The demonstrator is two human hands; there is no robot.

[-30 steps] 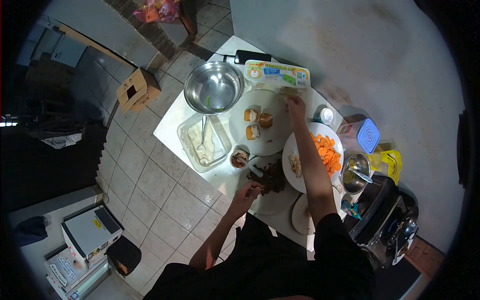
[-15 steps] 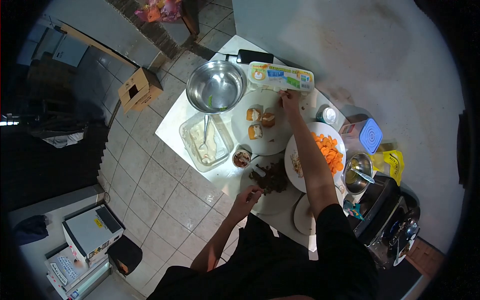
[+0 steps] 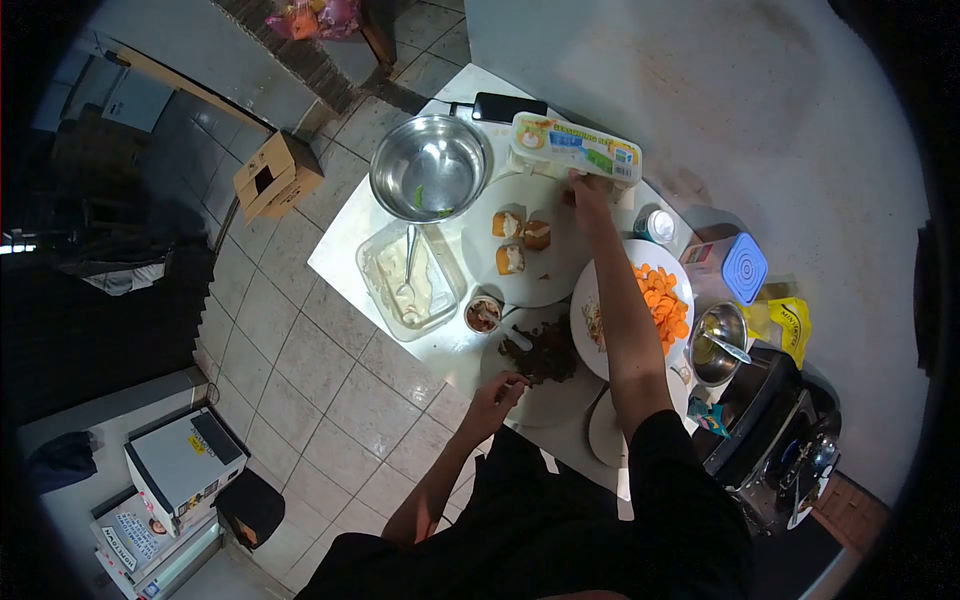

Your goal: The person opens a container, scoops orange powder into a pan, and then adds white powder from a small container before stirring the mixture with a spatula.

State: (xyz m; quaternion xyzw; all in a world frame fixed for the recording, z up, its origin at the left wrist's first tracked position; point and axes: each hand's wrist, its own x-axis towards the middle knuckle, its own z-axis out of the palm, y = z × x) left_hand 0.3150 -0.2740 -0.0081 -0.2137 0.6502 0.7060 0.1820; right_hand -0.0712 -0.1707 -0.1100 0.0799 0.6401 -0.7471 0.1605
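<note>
My right hand [image 3: 590, 190] is at the far rim of a large white plate [image 3: 478, 262], against the printed carton [image 3: 577, 150]. Its fingers are closed, and what they hold, if anything, is hidden. Three orange-brown pieces topped with white cream [image 3: 509, 260] sit on that plate. Close to my body, my left hand [image 3: 497, 397] rests at the edge of a plate with a dark, crumbly heap [image 3: 548, 355]. Its fingertips are pinched together; I cannot make out anything between them. A small cup of reddish-brown bits [image 3: 483, 315] stands between the two plates.
Left are a steel bowl [image 3: 428, 168] and a glass dish of white cream [image 3: 385, 290] with a spoon. A plate of orange slices [image 3: 655, 300] lies under my right forearm. A lidded tub [image 3: 742, 268], a small bowl [image 3: 716, 340] and a black appliance [image 3: 755, 410] line the wall side.
The printed carton has shifted right and turned a little, its right end now lower. My right hand has moved slightly right with it. My left hand has barely moved.
</note>
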